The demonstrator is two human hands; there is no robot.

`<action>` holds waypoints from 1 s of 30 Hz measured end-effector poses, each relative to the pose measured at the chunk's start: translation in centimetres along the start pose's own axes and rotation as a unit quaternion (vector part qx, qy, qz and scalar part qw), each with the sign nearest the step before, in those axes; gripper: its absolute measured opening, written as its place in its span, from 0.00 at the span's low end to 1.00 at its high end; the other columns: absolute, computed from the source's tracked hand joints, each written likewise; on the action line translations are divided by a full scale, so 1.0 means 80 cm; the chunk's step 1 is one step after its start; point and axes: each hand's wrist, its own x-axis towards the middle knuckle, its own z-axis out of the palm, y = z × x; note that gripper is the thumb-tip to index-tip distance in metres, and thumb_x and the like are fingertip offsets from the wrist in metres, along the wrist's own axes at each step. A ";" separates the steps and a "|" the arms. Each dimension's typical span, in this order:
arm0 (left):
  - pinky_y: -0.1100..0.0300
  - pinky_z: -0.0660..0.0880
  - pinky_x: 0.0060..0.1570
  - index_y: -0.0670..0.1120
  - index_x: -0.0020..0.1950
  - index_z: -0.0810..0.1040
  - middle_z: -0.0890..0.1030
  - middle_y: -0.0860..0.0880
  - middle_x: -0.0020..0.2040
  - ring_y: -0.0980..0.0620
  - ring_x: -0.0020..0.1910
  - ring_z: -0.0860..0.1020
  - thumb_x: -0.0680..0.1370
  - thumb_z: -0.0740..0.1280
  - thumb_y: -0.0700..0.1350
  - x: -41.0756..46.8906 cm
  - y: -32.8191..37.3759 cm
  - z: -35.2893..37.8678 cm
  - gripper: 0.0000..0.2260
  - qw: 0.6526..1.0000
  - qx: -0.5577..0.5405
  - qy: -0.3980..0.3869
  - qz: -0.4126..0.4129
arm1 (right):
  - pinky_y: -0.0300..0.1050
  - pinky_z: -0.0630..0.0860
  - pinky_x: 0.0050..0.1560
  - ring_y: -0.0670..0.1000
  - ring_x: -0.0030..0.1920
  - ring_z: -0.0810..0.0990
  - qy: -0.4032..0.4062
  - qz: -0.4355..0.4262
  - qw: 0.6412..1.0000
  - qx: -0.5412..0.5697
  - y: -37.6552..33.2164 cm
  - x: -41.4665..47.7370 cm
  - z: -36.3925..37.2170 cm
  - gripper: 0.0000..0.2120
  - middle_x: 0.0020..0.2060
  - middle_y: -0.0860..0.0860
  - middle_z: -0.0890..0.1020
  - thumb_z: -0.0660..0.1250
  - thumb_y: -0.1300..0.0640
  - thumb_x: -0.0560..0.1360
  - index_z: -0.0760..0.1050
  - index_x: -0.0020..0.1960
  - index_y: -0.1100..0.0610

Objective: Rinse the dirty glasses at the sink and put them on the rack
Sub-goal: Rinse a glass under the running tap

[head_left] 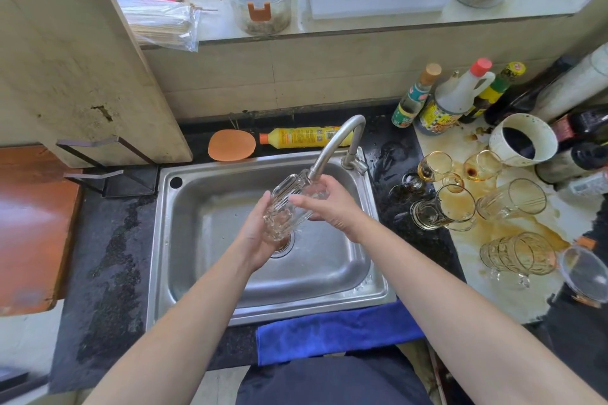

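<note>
Centrally, a ribbed clear glass (285,207) is held tilted over the sink (204,273), its mouth raised to the spout of the tap (335,145). The left hand (260,240) cups the base end from below, fingers curled round the ribs. The right hand (324,204) closes on the upper part near the rim, beside the spout. Whether water is running cannot be told.

To do this step well, the glass should probably be turned slowly under the spout so that water reaches every groove, with the base kept supported, since wet ribbed glass is likely to slip. Tipping the mouth down over the drain afterwards would empty it before it goes to the rack (108,168), the black wire frame on the counter left of the sink that already props a cutting board (79,69).

The dirty glasses (460,204) wait to the right on a stained counter (513,293), some lying on their sides in a brown spill, close together and near the edge, so reaching among them calls for care. A stained white cup (523,138) stands behind them.

A yellow bottle (302,137) lying behind the tap carries printed text and a square code, too small to read. The sauce bottles (450,99) at the wall bear coloured labels, likewise illegible.
</note>
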 end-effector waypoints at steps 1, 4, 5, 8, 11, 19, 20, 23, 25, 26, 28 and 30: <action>0.56 0.67 0.38 0.50 0.53 0.82 0.82 0.48 0.44 0.53 0.36 0.77 0.82 0.62 0.57 -0.001 0.001 0.000 0.14 1.000 0.006 -0.003 0.006 | 0.44 0.83 0.51 0.49 0.60 0.81 -0.005 0.016 1.000 0.023 -0.001 0.000 0.000 0.33 0.61 0.50 0.79 0.79 0.46 0.71 0.70 0.71 0.52; 0.58 0.69 0.36 0.49 0.60 0.78 0.82 0.47 0.50 0.53 0.38 0.78 0.79 0.67 0.54 -0.005 0.004 -0.002 0.13 0.998 0.052 -0.016 0.029 | 0.50 0.84 0.54 0.51 0.59 0.80 -0.024 0.083 0.991 0.102 -0.001 0.003 -0.003 0.21 0.61 0.51 0.79 0.74 0.50 0.76 0.74 0.67 0.54; 0.58 0.70 0.37 0.49 0.62 0.75 0.82 0.46 0.52 0.53 0.40 0.79 0.78 0.69 0.54 -0.003 0.004 -0.004 0.16 0.997 0.070 -0.004 0.040 | 0.51 0.84 0.55 0.52 0.58 0.80 -0.023 0.108 0.986 0.127 0.000 0.003 -0.003 0.19 0.61 0.52 0.79 0.73 0.50 0.77 0.75 0.65 0.54; 0.54 0.73 0.42 0.45 0.66 0.72 0.82 0.45 0.61 0.48 0.51 0.81 0.73 0.73 0.62 -0.002 0.006 -0.002 0.29 0.987 0.127 0.068 0.066 | 0.51 0.83 0.53 0.52 0.57 0.81 -0.021 0.147 0.974 0.172 0.004 0.005 -0.002 0.18 0.58 0.52 0.82 0.71 0.45 0.78 0.77 0.64 0.52; 0.55 0.77 0.43 0.48 0.69 0.70 0.77 0.48 0.66 0.49 0.56 0.80 0.66 0.76 0.67 -0.005 0.014 0.005 0.39 0.965 0.221 0.089 0.106 | 0.49 0.81 0.51 0.53 0.54 0.83 -0.022 0.174 0.963 0.205 0.009 0.007 -0.001 0.17 0.53 0.51 0.84 0.65 0.39 0.80 0.80 0.59 0.50; 0.67 0.74 0.48 0.55 0.56 0.75 0.81 0.57 0.52 0.63 0.50 0.79 0.68 0.82 0.42 -0.007 0.022 0.025 0.23 0.929 0.303 0.076 0.196 | 0.50 0.82 0.52 0.58 0.60 0.80 0.007 0.238 0.916 0.324 0.030 0.013 -0.006 0.27 0.61 0.56 0.82 0.64 0.37 0.80 0.77 0.68 0.56; 0.66 0.73 0.49 0.53 0.60 0.75 0.81 0.57 0.53 0.63 0.51 0.79 0.67 0.82 0.43 -0.005 0.022 0.028 0.26 0.925 0.312 0.085 0.201 | 0.51 0.83 0.51 0.59 0.62 0.79 0.029 0.240 0.915 0.323 0.032 0.014 -0.007 0.27 0.63 0.56 0.79 0.66 0.38 0.79 0.75 0.69 0.55; 0.60 0.73 0.57 0.52 0.64 0.76 0.79 0.54 0.58 0.56 0.57 0.78 0.64 0.84 0.49 0.002 0.017 0.038 0.32 0.896 0.366 0.103 0.232 | 0.54 0.81 0.56 0.56 0.57 0.81 0.052 0.233 0.910 0.340 0.033 0.013 -0.007 0.19 0.60 0.56 0.79 0.64 0.41 0.82 0.76 0.63 0.55; 0.57 0.72 0.62 0.53 0.68 0.75 0.77 0.52 0.62 0.54 0.60 0.76 0.63 0.84 0.52 0.005 0.013 0.045 0.36 0.884 0.387 0.102 0.241 | 0.55 0.78 0.59 0.57 0.60 0.79 0.069 0.229 0.900 0.363 0.033 0.012 -0.008 0.16 0.58 0.58 0.79 0.60 0.43 0.84 0.75 0.59 0.55; 0.57 0.71 0.64 0.52 0.71 0.73 0.75 0.52 0.64 0.54 0.61 0.75 0.64 0.83 0.52 0.006 0.012 0.048 0.38 0.882 0.392 0.097 0.243 | 0.56 0.78 0.59 0.58 0.63 0.78 0.076 0.226 0.898 0.369 0.033 0.012 -0.010 0.15 0.60 0.59 0.78 0.59 0.43 0.84 0.74 0.59 0.54; 0.59 0.69 0.65 0.51 0.73 0.71 0.72 0.52 0.65 0.55 0.63 0.73 0.65 0.83 0.53 0.007 0.012 0.054 0.40 0.879 0.396 0.085 0.252 | 0.55 0.78 0.59 0.59 0.63 0.78 0.073 0.220 0.897 0.378 0.037 0.012 -0.013 0.16 0.61 0.60 0.78 0.58 0.43 0.85 0.73 0.62 0.55; 0.59 0.69 0.65 0.50 0.73 0.70 0.73 0.51 0.66 0.55 0.64 0.73 0.64 0.83 0.53 0.007 0.013 0.058 0.41 0.876 0.398 0.087 0.257 | 0.56 0.79 0.59 0.59 0.63 0.78 0.066 0.224 0.893 0.386 0.041 0.012 -0.015 0.18 0.64 0.61 0.76 0.58 0.42 0.84 0.71 0.65 0.54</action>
